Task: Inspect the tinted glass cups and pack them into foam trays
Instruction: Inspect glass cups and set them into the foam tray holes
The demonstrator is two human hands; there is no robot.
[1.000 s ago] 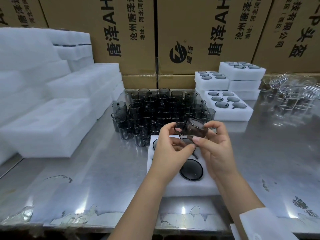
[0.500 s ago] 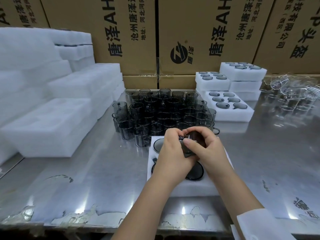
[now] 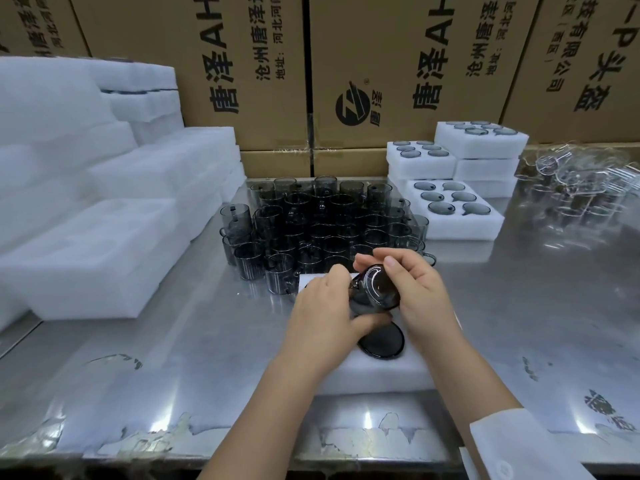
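The cup (image 3: 375,289), a dark smoke-tinted glass, is lying tilted between both hands above the near tray (image 3: 374,374), its round base or mouth facing the camera and catching curved highlights; a thin handle is showing at its left edge. The left hand (image 3: 323,318) is closing around the cup's left side, thumb reaching underneath, while the right hand (image 3: 420,294) is gripping it from above and the right, index finger lying along the rim. The near tray, white foam, is sitting on the steel table (image 3: 173,358) just under the hands, and one dark cup rim (image 3: 381,339) is showing in a round pocket near its front; the other pockets are hidden by the hands. Behind the tray, a crowd of loose cups (image 3: 322,226) is standing upright, packed close together. To the right, a filled tray (image 3: 453,211) is holding six cups, with more filled trays (image 3: 481,140) stacked behind it. Clear glass pieces (image 3: 585,171) are lying at the far right. Empty foam blocks (image 3: 86,202) are piling up along the left, and cardboard boxes (image 3: 398,64) are lining the back.
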